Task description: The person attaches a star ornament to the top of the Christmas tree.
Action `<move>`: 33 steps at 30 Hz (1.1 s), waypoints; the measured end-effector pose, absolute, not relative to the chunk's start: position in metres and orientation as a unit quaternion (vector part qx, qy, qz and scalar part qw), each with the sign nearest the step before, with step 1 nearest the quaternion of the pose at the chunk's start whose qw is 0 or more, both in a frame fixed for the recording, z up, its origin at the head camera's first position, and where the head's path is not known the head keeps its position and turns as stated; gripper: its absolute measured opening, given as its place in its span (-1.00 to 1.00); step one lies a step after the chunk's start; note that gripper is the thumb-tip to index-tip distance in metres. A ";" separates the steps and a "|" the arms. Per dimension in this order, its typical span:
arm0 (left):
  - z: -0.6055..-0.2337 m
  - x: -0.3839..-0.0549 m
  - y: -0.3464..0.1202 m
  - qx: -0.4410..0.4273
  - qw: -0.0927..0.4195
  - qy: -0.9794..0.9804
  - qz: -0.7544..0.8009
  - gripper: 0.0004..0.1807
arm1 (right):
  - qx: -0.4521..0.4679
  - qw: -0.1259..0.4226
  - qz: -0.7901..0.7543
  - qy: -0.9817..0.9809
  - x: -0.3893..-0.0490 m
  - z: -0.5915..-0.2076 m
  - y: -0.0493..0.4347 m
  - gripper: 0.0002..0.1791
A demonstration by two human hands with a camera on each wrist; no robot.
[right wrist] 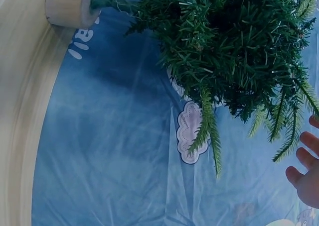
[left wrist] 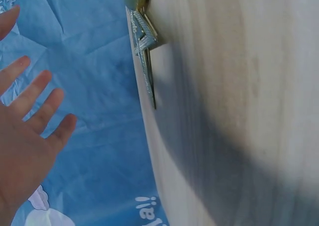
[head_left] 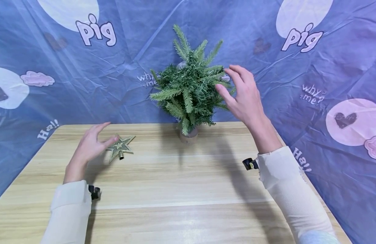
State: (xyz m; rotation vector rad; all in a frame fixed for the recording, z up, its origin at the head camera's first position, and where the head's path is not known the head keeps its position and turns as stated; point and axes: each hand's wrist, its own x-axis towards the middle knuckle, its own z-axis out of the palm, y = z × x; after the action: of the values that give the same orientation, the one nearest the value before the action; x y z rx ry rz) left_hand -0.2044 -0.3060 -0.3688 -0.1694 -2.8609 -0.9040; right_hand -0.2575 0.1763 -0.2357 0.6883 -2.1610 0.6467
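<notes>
A small artificial Christmas tree (head_left: 192, 84) stands upright on a round wooden base (head_left: 189, 135) near the table's back edge. My right hand (head_left: 244, 93) is raised at the tree's right side, fingers spread near the branch tips; whether they touch the needles I cannot tell. Flat on the table to the left lies a gold star tree topper (head_left: 120, 145) with a short socket. My left hand (head_left: 91, 142) hovers just beside the star, holding nothing. In the left wrist view its fingers are spread apart from the star (left wrist: 143, 42). The right wrist view shows the tree (right wrist: 234, 52) beside my fingertips.
The pale wooden table (head_left: 175, 189) reaches back to a blue printed cloth (head_left: 130, 67) hanging behind it and along both sides. Black wrist mounts (head_left: 250, 164) sit at both cuffs.
</notes>
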 end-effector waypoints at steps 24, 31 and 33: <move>-0.381 -0.201 -0.325 -0.036 -0.047 -0.935 -0.349 0.03 | 0.265 0.357 0.230 -0.866 -0.265 -0.225 0.172 -0.45; -0.387 -0.200 -0.326 -0.040 -0.060 -0.937 -0.342 -0.07 | 0.274 0.354 0.213 -0.869 -0.266 -0.219 0.169 -0.45; -0.390 -0.201 -0.326 -0.046 -0.059 -0.935 -0.348 -0.10 | 0.284 0.359 0.208 -0.865 -0.267 -0.219 0.167 -0.46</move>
State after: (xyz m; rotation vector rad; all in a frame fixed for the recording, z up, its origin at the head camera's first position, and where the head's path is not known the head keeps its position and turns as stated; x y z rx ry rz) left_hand -0.2007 -0.3262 -0.3897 -0.1491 -3.0525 -1.1358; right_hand -0.2669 0.1674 -0.2194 0.7329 -2.2301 0.5367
